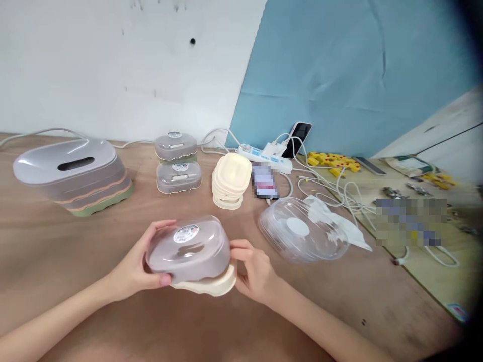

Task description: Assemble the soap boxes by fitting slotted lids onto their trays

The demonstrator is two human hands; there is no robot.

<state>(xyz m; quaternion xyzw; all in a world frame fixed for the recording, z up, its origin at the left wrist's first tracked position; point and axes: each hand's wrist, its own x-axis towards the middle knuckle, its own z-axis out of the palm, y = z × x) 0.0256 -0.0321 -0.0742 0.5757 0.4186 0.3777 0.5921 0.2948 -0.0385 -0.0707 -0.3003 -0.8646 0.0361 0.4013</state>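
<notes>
My left hand (138, 266) is wrapped round the left end of a translucent grey oval cover (204, 254), thumb pressed on its front side. The cover has a slot and a round sticker on top. Below it sits a wavy-edged cream base (222, 284), showing past the cover at the front right, with a gap between them there. At the right end, my right hand (254, 271) pinches the cream base, one finger lying against the cover's side. Its thumb is partly hidden.
Behind stand small grey covered boxes (179, 178), a stack of cream pieces (234, 173) and a phone (265, 181). Large grey covers (90, 171) are stacked left. Clear plastic covers (281, 231) lie right, near a power strip (264, 158), white cables and yellow parts (332, 162).
</notes>
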